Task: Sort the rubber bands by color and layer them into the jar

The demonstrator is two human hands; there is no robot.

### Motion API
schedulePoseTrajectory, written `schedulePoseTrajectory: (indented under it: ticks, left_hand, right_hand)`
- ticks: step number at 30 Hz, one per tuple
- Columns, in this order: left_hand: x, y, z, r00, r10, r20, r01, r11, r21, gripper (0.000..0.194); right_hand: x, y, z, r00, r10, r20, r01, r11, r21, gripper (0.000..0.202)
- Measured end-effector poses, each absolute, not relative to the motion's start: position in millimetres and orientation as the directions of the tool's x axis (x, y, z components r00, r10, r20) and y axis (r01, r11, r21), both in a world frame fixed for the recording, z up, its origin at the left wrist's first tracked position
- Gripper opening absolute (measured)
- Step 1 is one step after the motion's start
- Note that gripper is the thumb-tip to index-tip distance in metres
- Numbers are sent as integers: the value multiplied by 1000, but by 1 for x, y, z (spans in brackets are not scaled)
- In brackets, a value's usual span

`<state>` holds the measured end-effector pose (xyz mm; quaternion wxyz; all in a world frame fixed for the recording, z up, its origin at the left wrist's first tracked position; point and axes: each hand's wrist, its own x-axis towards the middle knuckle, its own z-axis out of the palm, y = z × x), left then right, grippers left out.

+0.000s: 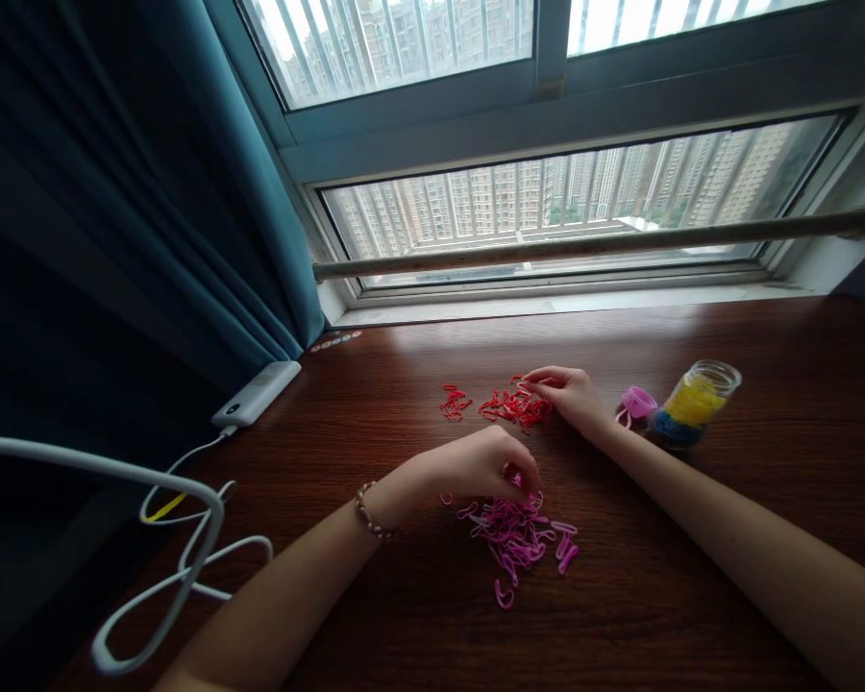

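My left hand (491, 463), with a braided bracelet on its wrist, is bent over a pile of pink plastic stitch markers (513, 540). Its fingers are curled into a pinch, and pink shows between them. Farther off, my right hand (568, 392) reaches to the back edge of a heap of red stitch markers (515, 407). Thumb and finger are pressed together there on a small piece, partly hidden. A smaller group of red markers (455, 404) lies to the left of that heap.
Right of my right wrist, a glass jar (694, 404) holds yellow and blue pieces, beside a pink lid (638, 401). At left are a white power bank (258, 394) and a looping white cable (212, 519). A blue curtain (259, 240) and a barred window (548, 202) border the wooden table (375, 384).
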<state>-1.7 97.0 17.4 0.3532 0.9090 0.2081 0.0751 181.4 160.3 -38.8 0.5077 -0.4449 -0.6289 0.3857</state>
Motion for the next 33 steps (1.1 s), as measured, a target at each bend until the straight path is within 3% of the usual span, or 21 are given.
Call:
schedulePoseTrajectory:
  ticks: [12, 18, 22, 24, 26, 28, 31, 33]
  left_hand:
    - [-1, 98, 14, 918, 378, -121, 360, -665, 654, 16]
    - [0, 95, 17, 923, 362, -130, 352, -658, 665, 15]
    - [-1, 97, 22, 932, 342, -122, 324, -633, 703, 17]
    - [-7, 104, 24, 893, 445, -73, 366, -620, 694, 19]
    - [-17, 117, 25, 751, 661, 2, 512, -584, 631, 22]
    - [-30, 132, 22, 478, 875, 77, 752, -453, 479, 25]
    - [-46, 148, 12, 139, 977, 162, 974, -164, 156, 20]
    - [-51, 152, 3, 95, 989, 114, 995, -98, 28, 21]
  right_hand:
    - [180, 159, -35, -86, 954, 288, 104, 296, -949, 27]
    - [179, 162, -38, -69, 968, 242, -61, 238, -969, 32]
    - [178, 157, -30, -204, 967, 151, -188, 113, -976, 28]
    - [178, 152, -24, -372, 924, 94, -202, 19, -979, 24]
    - [176, 146, -19, -577, 815, 51, -145, -40, -989, 21]
    - [172, 138, -16, -744, 668, 12, -46, -33, -998, 20]
    - [164, 127, -18, -867, 496, -46, 78, 44, -996, 21]
    - [159, 123, -20, -905, 418, -75, 125, 92, -988, 23]
